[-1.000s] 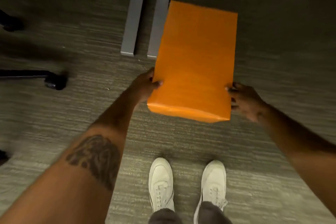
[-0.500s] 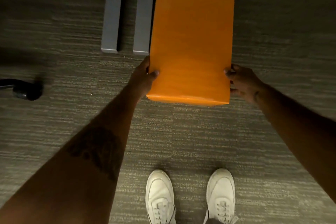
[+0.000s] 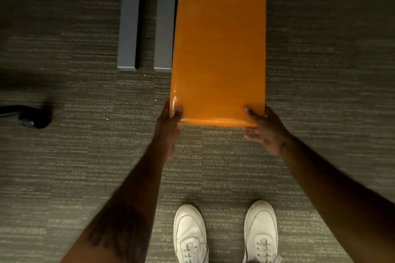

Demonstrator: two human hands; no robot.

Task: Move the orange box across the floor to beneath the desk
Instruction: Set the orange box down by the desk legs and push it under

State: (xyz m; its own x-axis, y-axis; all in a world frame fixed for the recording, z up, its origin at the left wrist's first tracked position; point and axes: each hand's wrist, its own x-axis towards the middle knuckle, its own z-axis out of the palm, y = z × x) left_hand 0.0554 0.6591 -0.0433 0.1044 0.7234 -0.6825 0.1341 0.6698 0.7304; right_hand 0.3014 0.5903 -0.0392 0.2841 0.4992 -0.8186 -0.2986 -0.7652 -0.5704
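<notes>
The orange box (image 3: 219,53) is a long rectangle lying flat on the grey carpet, its long side running away from me. My left hand (image 3: 167,126) grips its near left corner, thumb on top. My right hand (image 3: 265,129) holds the near right corner, thumb on the top face and fingers spread below the near edge. The box's left side lies right beside two grey desk feet (image 3: 147,19).
A black chair caster (image 3: 35,116) on its leg sits on the carpet at the far left. My two white shoes (image 3: 224,235) stand at the bottom of the view. Open carpet (image 3: 331,60) stretches to the right of the box.
The box has gone from tilted and raised at its near end to flat on the carpet. My hands have slid from its sides to its near corners.
</notes>
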